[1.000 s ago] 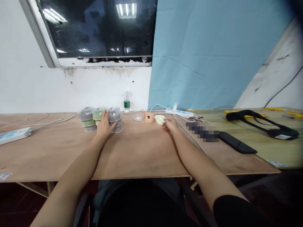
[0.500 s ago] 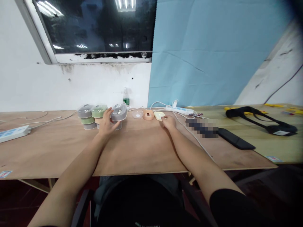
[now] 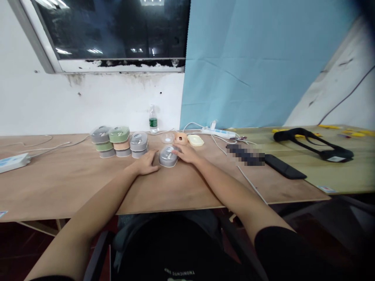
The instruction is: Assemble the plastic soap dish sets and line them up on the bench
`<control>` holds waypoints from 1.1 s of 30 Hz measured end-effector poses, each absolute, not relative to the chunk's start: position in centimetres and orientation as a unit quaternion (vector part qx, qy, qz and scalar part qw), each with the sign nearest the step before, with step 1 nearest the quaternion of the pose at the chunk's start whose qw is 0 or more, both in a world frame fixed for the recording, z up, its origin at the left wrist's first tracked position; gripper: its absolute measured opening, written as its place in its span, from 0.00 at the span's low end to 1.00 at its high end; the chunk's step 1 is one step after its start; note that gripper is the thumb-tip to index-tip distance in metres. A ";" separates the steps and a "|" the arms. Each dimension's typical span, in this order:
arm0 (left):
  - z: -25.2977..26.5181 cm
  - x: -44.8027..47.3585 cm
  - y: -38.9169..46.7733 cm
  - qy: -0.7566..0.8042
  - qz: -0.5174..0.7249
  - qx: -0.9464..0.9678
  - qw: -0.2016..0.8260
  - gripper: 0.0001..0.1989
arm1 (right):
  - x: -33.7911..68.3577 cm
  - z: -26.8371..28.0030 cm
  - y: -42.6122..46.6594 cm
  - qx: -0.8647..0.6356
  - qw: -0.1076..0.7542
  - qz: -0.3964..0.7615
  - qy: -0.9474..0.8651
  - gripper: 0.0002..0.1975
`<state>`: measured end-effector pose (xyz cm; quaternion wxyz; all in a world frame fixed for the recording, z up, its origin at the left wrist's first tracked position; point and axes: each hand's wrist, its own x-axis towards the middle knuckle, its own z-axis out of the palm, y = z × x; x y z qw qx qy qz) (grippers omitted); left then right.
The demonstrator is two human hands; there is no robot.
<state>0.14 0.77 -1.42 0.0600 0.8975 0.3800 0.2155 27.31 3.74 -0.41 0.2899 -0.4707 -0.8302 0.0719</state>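
A grey oval container with a clear lid [image 3: 167,159] sits on the table in front of me. My right hand [image 3: 186,153] holds its right side, fingers over the lid's edge. Left of it, my left hand [image 3: 146,164] rests on the table, thumb and fingers apart, with nothing in it. Just behind the container are a clear lid [image 3: 167,138], an orange piece with a hole [image 3: 181,138] and a pale yellow shallow piece [image 3: 195,140]. To the left stand stacks of similar containers: a grey-topped one [image 3: 100,134], a green-topped one [image 3: 119,134] and a grey one [image 3: 138,141].
A water bottle [image 3: 153,120] stands by the wall. A white power strip [image 3: 219,133] with cables lies at the back, another strip [image 3: 13,162] at far left. On the right are a black phone-like slab [image 3: 284,166] and a black frame-shaped item [image 3: 316,144].
The grey container that my left hand held at the right-hand stack is now on the table nearer me. My right hand has left the pale yellow piece and moved onto this container.
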 end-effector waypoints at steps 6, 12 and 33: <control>-0.9 -0.4 0.5 0.396 0.227 0.883 0.107 0.53 | 25.6 -0.5 3.0 -0.415 0.247 0.059 -0.874 0.38; 0.0 -0.2 0.0 0.366 0.235 0.893 0.114 0.49 | 26.1 -0.4 3.1 -0.387 0.237 0.093 -0.886 0.50; 1.1 0.5 0.6 0.389 0.565 0.650 0.327 0.21 | 24.7 -1.2 2.9 -0.268 0.420 -0.151 -0.854 0.15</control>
